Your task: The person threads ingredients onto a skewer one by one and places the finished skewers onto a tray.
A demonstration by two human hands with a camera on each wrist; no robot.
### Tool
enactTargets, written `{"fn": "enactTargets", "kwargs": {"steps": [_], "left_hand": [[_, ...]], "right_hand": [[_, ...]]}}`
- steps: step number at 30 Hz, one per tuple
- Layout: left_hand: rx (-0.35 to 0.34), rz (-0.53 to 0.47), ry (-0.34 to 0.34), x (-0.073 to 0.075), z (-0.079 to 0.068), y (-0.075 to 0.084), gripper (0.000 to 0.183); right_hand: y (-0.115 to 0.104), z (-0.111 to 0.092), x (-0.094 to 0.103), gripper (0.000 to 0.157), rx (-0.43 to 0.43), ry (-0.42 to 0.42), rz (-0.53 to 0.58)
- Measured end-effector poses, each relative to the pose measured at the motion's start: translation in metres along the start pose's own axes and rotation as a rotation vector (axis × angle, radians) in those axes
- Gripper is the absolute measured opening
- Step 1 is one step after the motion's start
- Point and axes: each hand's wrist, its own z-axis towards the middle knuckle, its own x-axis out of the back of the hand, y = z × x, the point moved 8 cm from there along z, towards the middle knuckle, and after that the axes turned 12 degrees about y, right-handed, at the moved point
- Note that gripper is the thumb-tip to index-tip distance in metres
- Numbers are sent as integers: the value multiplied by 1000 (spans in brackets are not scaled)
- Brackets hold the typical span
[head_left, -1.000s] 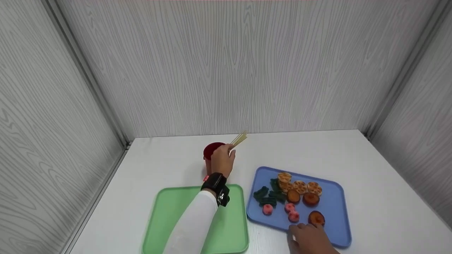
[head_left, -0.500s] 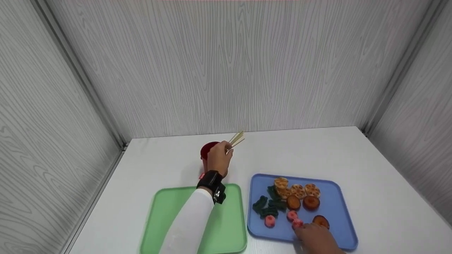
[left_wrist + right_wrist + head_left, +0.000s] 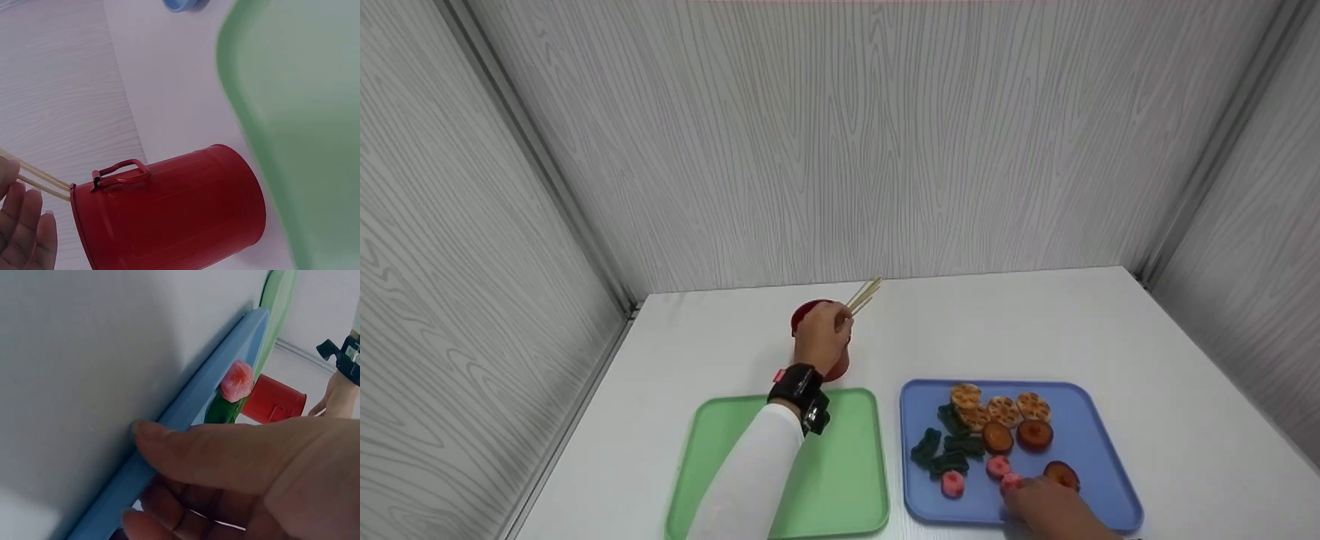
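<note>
At the back, my left hand (image 3: 823, 334) pinches several thin wooden skewers (image 3: 866, 294) just over the mouth of a red metal bucket (image 3: 838, 366). The left wrist view shows the skewers (image 3: 48, 183) leaning out past the bucket's (image 3: 169, 208) rim, beside its small handle. On the right, my right hand (image 3: 1050, 510) grips the near rim of a blue tray (image 3: 1099, 465). In the right wrist view its thumb lies outside the rim and the fingers inside. Lotus root slices (image 3: 1003, 411), dark green pieces (image 3: 926, 446), pink pieces (image 3: 952, 484) and brown round pieces (image 3: 1035, 433) lie on the tray.
A green tray (image 3: 840, 480) lies left of the blue one, under my left forearm. Pale wood-grain panels (image 3: 855, 150) enclose the white table (image 3: 975, 322) at the back and both sides.
The blue tray has turned so its far edge runs nearly level, and its near end has shifted right with my right hand. My left hand stays over the bucket with the skewers.
</note>
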Motion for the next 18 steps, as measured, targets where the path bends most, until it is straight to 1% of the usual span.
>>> {"fn": "enactTargets", "kwargs": {"steps": [2, 6, 10, 15, 18], "left_hand": [[-4, -9, 5, 3, 0, 0, 4], [11, -44, 6, 11, 1, -1, 4], [-1, -74, 29, 21, 3, 0, 4], [-61, -71, 118, 35, 6, 4, 5], [-54, -88, 160, 43, 6, 3, 5]], "right_hand": [[3, 2, 0, 30, 0, -3, 0], [8, 4, 0, 31, -17, -15, 33], [10, 6, 2, 35, -27, -17, 59], [17, 10, 0, 38, -73, -49, 114], [22, 9, 0, 45, -103, -69, 139]]}}
